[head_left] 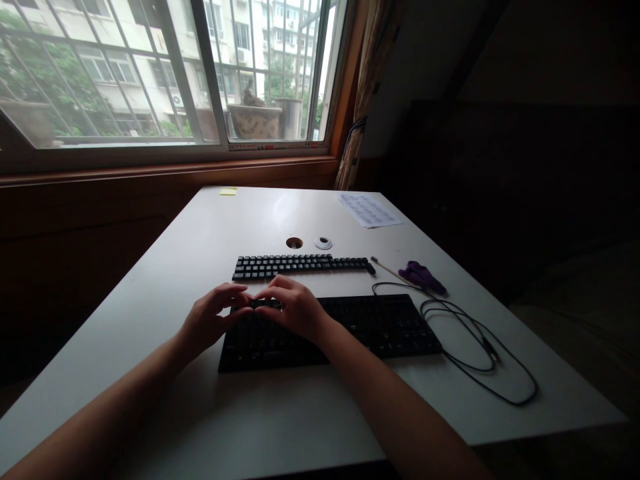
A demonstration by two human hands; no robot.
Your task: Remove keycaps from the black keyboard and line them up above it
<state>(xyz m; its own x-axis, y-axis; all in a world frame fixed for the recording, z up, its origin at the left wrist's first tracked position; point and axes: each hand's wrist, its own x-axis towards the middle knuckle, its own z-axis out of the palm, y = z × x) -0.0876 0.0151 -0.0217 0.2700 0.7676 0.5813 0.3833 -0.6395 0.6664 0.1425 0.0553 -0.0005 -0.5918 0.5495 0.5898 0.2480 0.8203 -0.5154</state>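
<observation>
A full-size black keyboard [380, 327] lies flat near me on the white desk. Over its upper left corner, my left hand [215, 313] and my right hand [295, 307] meet with fingers bent and thumbs inward. Between the fingertips of both is a small dark piece [253, 304] that looks like a keycap; its exact shape is too small to tell. Something tiny glints by the right fingers. Behind the keyboard, loose black keycaps [285, 265] stand in neat rows. My hands and right forearm hide part of the keyboard.
The keyboard's black cable [500, 393] loops over the desk's right side. Near it lie a crumpled purple cloth [423, 276] and a thin brush [393, 271]. Farther back are a desk hole [295, 243], its round cover [323, 243], printed paper [370, 210] and a yellow note [229, 191].
</observation>
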